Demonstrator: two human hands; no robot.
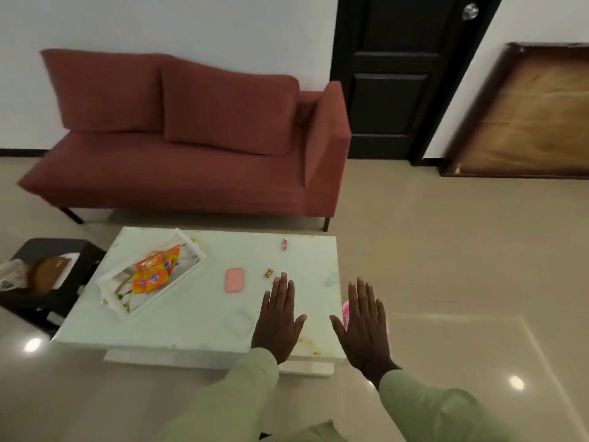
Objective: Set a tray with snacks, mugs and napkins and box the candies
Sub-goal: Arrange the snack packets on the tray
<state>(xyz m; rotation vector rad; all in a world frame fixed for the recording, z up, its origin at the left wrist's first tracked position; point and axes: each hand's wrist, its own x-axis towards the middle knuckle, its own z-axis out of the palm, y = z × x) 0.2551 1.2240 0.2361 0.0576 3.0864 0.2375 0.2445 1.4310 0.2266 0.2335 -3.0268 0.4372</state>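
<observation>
A white tray lies on the left of the low white table with orange snack packets in it. A pink lid lies flat mid-table, and a clear box sits near the front edge. Two wrapped candies rest on the table: a red candy at the back and a brown candy nearer. My left hand hovers flat and open over the table's front right. My right hand is open past the right edge, covering most of a pink object.
A red sofa stands behind the table. A black side table at the left holds a brown round item and a plastic bag. A dark door and a wooden board stand at the back right. Glossy tiled floor surrounds the table.
</observation>
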